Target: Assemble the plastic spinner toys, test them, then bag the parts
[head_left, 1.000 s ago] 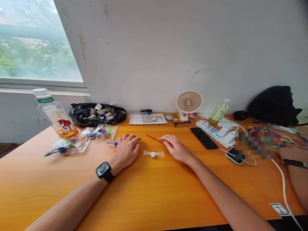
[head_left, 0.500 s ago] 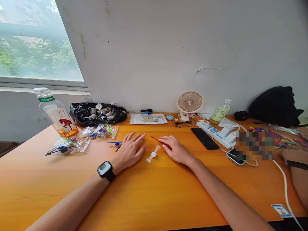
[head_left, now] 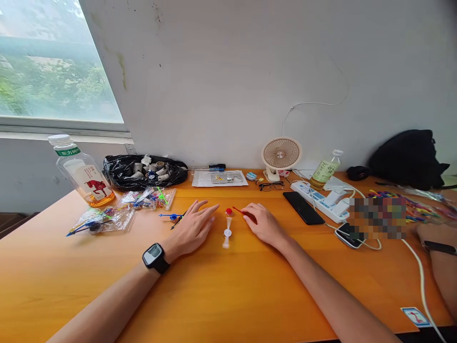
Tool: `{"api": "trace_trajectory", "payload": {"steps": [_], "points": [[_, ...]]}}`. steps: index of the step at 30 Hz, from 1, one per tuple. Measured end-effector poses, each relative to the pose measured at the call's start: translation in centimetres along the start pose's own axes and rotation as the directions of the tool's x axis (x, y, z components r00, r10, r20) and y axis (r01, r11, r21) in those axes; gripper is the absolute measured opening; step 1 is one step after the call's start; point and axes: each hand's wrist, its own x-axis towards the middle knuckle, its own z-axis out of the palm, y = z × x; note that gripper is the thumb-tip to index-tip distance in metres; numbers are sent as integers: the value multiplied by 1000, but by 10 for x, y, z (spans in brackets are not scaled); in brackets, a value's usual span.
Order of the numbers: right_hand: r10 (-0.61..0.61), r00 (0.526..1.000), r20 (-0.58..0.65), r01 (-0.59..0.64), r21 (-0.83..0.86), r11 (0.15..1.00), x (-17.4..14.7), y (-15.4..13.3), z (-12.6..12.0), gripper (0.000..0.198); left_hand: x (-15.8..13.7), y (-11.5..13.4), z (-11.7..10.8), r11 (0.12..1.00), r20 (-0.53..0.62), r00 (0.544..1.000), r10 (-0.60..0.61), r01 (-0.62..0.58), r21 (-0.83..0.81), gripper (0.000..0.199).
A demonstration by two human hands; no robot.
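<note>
My left hand (head_left: 194, 226), wearing a black watch (head_left: 155, 256), rests low over the table with its fingers stretched out and holding nothing. Beside its fingertips sits a small red round piece (head_left: 229, 211). Just below that is a white two-armed piece (head_left: 227, 233) with a round hub, its arms slightly blurred. A thin red arrow-shaped pointer (head_left: 240, 211) sticks out leftward from the closed fingers of my right hand (head_left: 263, 224). To the left, a blue arrow-shaped pointer with a round hub (head_left: 173, 217) lies partly behind my left hand, with a dark pointer near it.
Clear bags of coloured parts (head_left: 107, 220) and a large drink bottle (head_left: 84, 176) stand left. Behind are a black plastic bag (head_left: 114, 171), papers (head_left: 202, 179), glasses (head_left: 271, 186) and a fan (head_left: 282, 155). At right are a phone (head_left: 303, 207), a power strip (head_left: 321, 202) and another person's arm (head_left: 441, 257).
My left hand has shifted slightly and the red round piece now shows beside it. The white piece's arms have turned towards upright. My right hand has moved slightly right with the red pointer.
</note>
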Motion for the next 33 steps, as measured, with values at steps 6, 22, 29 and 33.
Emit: {"api": "trace_trajectory", "payload": {"steps": [6,22,29,33], "points": [[71,995,-67,-72,-17,997,2,13,-1,16,4,-6,0,989,-153,980,-129,138,52,41],[192,979,-63,-175,210,962,6,19,-1,12,2,-15,10,952,-82,955,-286,293,86,32],[235,972,-31,-218,272,937,4,22,1,14,6,-26,10,980,-48,979,-196,194,-47,28],[220,975,-24,-201,318,926,3,22,1,22,7,-26,8,965,-134,963,-236,248,83,26]]}}
